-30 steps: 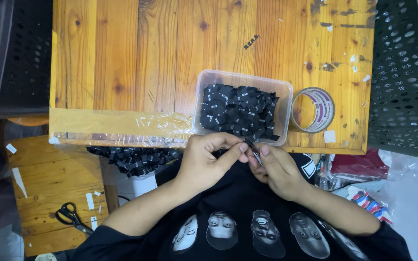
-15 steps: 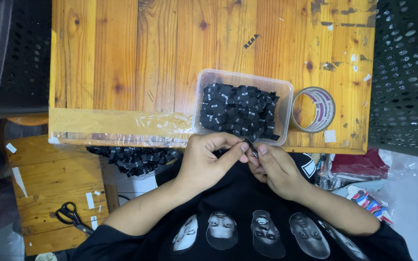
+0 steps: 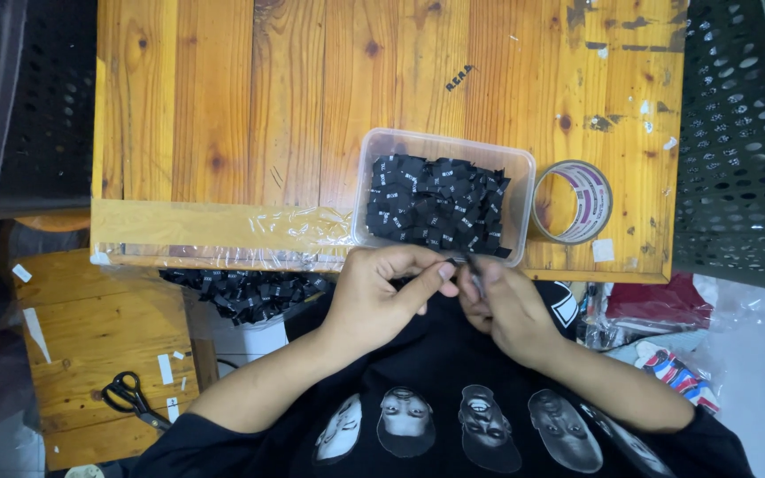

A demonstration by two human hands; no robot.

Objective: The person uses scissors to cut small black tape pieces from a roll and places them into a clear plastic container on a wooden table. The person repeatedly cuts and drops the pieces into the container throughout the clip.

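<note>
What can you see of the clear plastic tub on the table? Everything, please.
The clear plastic tub is a shallow, rounded-corner rectangular container, translucent, with no lid on it. It sits flat on the wooden table near the front edge, right of centre. It is heaped with small black fabric labels, a few poking over the right rim. A tape roll lies just to its right. The left hand and right hand work just in front of it, seemingly not touching.

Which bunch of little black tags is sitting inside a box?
The bunch in the clear plastic box on the table, just above the hands. The other bunch hangs loose in clear plastic under the table's edge.
</note>
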